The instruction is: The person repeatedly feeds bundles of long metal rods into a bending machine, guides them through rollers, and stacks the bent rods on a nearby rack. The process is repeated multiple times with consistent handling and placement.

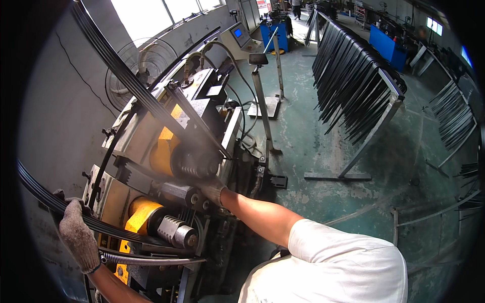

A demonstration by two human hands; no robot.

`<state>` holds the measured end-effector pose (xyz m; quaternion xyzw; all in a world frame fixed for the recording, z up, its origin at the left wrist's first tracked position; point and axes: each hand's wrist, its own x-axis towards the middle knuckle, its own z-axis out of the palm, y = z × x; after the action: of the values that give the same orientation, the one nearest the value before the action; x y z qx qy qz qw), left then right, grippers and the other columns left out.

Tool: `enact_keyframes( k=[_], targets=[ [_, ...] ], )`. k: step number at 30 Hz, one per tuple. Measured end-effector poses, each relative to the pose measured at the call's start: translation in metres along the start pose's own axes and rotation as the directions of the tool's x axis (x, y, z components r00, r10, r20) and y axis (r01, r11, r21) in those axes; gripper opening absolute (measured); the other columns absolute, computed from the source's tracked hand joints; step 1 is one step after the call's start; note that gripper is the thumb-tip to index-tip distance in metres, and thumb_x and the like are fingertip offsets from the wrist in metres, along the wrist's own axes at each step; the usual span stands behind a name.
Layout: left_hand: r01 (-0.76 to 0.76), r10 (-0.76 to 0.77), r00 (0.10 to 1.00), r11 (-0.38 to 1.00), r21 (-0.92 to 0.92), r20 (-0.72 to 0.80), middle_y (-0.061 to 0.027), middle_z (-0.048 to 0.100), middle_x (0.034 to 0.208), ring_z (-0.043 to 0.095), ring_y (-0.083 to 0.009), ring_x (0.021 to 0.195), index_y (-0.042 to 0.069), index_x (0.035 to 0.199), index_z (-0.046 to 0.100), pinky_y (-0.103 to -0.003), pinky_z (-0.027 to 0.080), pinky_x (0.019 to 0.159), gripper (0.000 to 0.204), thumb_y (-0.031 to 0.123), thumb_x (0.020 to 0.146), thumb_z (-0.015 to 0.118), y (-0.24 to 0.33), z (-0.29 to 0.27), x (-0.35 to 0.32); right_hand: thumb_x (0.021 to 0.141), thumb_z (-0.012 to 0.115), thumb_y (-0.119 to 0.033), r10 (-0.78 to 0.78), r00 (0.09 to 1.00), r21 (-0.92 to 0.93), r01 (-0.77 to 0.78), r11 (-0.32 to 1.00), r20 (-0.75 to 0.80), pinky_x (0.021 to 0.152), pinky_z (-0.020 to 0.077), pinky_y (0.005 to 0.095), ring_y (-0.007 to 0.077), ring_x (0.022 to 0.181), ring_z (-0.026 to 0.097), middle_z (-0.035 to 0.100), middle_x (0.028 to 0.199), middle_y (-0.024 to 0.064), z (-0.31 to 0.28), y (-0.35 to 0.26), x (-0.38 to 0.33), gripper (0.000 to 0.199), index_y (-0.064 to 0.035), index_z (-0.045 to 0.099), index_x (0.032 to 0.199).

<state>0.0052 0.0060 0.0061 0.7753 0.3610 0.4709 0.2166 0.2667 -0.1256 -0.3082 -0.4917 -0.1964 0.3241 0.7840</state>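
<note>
At machine front: gloved left hand is gripping curved black strips; gloved right hand is pressing the grooved roller, grip unclear.

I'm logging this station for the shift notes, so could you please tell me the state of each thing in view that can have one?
Left hand: gloved, closed around the curved black strip.
Right hand: gloved, on the machine beside the upper roller; grip unclear.
Curved black strip: bent into an arc, running through the rollers.
Grooved roller: strip lying against it; spinning cannot be told.
Fan: blades too blurred to judge.
Control screen: lit blue.
Rack: hung full of dark strips.
</note>
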Motion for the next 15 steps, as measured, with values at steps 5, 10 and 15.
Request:
enact_keyframes(
  k=[5, 10, 15],
  targets=[
    [-0.069, 0.069, 0.997, 0.998, 0.000, -0.023, -0.0062, 0.067, 0.092, 0.063, -0.0162, 0.079, -0.006, 0.108, 0.074, -0.033, 0.055, 0.074, 0.031, 0.025, 0.105, 0.069, -0.004, 0.005, 0.000, 0.099, 0.083, -0.021, -0.073, 0.997, 0.058, 0.072, 0.996, 0.005, 0.099, 0.0574, 0.0357, 0.0186, 0.116, 0.070, 0.075, 0.131, 0.0086, -0.004, 0.011, 0.007, 0.048, -0.0021, 0.070, 0.142],
    [0.024, -0.025, 0.999, 0.997, -0.067, -0.019, -0.0067, 0.068, 0.091, 0.065, -0.0162, 0.079, -0.005, 0.110, 0.075, -0.033, 0.055, 0.075, 0.031, 0.024, 0.106, 0.068, -0.001, 0.001, 0.000, 0.096, 0.085, -0.021, 0.002, 1.000, 0.024, -0.002, 1.000, 0.007, 0.104, 0.0564, 0.0371, 0.0207, 0.121, 0.070, 0.074, 0.136, 0.0102, 0.000, -0.004, -0.003, 0.054, -0.0022, 0.069, 0.144],
    [-0.108, 0.108, 0.994, 0.994, 0.014, -0.022, -0.0061, 0.067, 0.091, 0.065, -0.0155, 0.078, -0.004, 0.110, 0.075, -0.032, 0.056, 0.073, 0.030, 0.024, 0.107, 0.067, -0.008, 0.002, 0.000, 0.095, 0.087, -0.023, -0.002, 1.000, 0.023, 0.002, 1.000, -0.001, 0.104, 0.0568, 0.0377, 0.0204, 0.121, 0.070, 0.074, 0.136, 0.0103, -0.002, 0.000, 0.001, 0.056, -0.0015, 0.069, 0.144]
  ],
)
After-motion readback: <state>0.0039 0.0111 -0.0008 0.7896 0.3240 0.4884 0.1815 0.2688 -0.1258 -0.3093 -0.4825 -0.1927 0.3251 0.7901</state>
